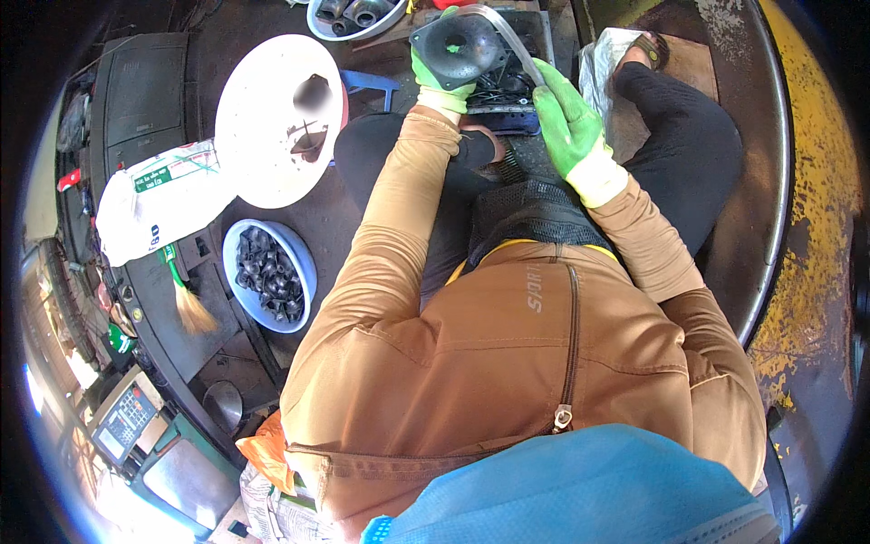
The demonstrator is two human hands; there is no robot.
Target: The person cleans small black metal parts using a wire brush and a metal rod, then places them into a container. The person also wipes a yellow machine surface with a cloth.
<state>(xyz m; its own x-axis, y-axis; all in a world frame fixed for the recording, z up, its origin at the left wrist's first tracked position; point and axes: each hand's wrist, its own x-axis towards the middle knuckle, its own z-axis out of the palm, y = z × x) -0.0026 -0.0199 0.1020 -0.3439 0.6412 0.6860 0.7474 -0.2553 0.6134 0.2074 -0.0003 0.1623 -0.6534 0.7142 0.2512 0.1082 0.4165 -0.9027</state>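
Observation:
My left hand [444,83], in a green glove, grips a black horn-shaped part [471,65] with a wide round mouth and a cornered flange. Green shows through the hole at its centre. My right hand [569,127], also green-gloved, is closed on the lower end of a curved pale strip [509,34]. The strip arches over the part's upper right edge; whether the two touch I cannot tell. Beneath both hands lies a tray [546,41] with dark thin pieces [507,91] in it, partly hidden by the part.
To the left, a large white basin [258,118] holds a few dark parts. Below it stands a blue basin [304,272] full of small black parts. Another basin [362,29] of black parts is at the top. A white sack [172,204] and hand broom [192,308] lie far left.

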